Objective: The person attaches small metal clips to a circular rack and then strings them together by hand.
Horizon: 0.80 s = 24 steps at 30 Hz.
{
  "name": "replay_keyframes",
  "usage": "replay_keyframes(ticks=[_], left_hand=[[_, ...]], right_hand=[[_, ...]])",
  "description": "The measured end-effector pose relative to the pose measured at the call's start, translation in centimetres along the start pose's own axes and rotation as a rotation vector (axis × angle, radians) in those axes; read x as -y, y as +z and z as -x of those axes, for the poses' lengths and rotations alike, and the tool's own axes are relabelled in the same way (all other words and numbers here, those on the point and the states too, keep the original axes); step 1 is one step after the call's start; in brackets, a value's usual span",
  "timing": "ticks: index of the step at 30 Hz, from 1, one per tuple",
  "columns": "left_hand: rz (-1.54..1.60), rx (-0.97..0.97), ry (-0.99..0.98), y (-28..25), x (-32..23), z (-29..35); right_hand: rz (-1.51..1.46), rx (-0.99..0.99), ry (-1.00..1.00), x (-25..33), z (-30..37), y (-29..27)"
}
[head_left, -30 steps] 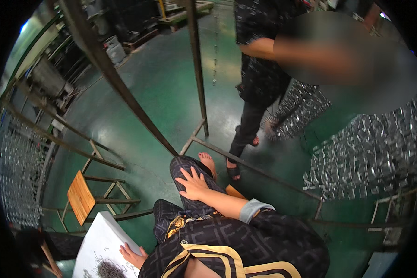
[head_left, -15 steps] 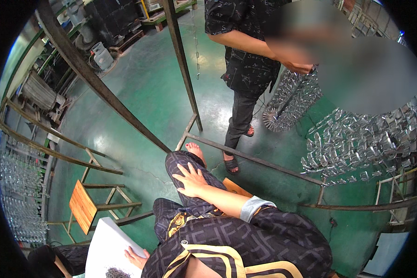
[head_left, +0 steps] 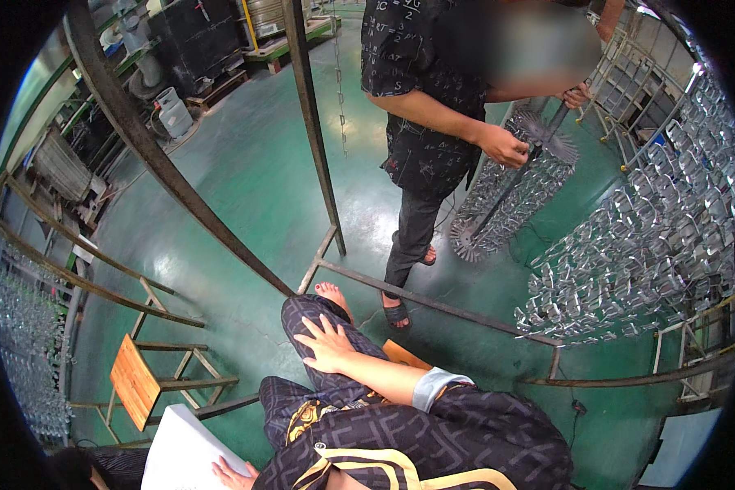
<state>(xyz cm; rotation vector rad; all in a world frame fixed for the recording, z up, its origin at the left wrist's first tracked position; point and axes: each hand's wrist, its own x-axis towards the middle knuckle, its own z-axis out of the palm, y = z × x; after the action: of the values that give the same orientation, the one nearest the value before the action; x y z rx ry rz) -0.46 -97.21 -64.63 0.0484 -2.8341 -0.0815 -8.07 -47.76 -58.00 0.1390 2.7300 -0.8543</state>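
Observation:
My right hand (head_left: 328, 346) lies flat on my raised leg, just below the knee of the dark patterned trousers (head_left: 306, 310). Its fingers are spread and it holds nothing. At the lower left, my left hand (head_left: 235, 474) rests with outstretched fingers against a smooth white thing (head_left: 184, 449); its kind I cannot make out. The picture's lower edge cuts off part of that hand and of the white thing. My bare foot (head_left: 333, 297) shows beyond the knee, near the foot of a metal frame (head_left: 416, 294).
A co-worker in a black printed shirt (head_left: 429, 131) stands ahead, hands at a rod with toothed discs (head_left: 551, 140). Shiny metal pieces (head_left: 629, 253) hang in rows at right, others (head_left: 28, 335) at far left. A wooden-topped stool (head_left: 135, 381) stands left; a gas cylinder (head_left: 174, 113) farther back.
My view has shifted slightly. The co-worker's hands are now apart, one raised farther right along the rod. Both my hands keep their places on the leg and the white thing.

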Motion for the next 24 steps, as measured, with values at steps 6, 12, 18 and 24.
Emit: replay_keyframes(ticks=[6, 12, 18, 24], left_hand=[[-0.034, -0.163, 0.078, 3.7, 3.7, 0.3], [-0.162, -0.049, -0.016, -3.0, -3.7, -0.1], [-0.230, -0.008, 0.015, -4.8, -6.4, 0.5], [-0.215, 0.002, 0.000, -4.5, -6.5, -0.2]], right_hand=[[-0.004, -0.015, 0.018, 0.1, -0.1, 0.2], [-0.010, -0.058, 0.014, -0.4, -0.3, 0.6], [0.041, -0.038, 0.023, 0.0, -0.3, 0.5], [0.008, -0.027, 0.019, -0.4, -0.6, 0.7]])
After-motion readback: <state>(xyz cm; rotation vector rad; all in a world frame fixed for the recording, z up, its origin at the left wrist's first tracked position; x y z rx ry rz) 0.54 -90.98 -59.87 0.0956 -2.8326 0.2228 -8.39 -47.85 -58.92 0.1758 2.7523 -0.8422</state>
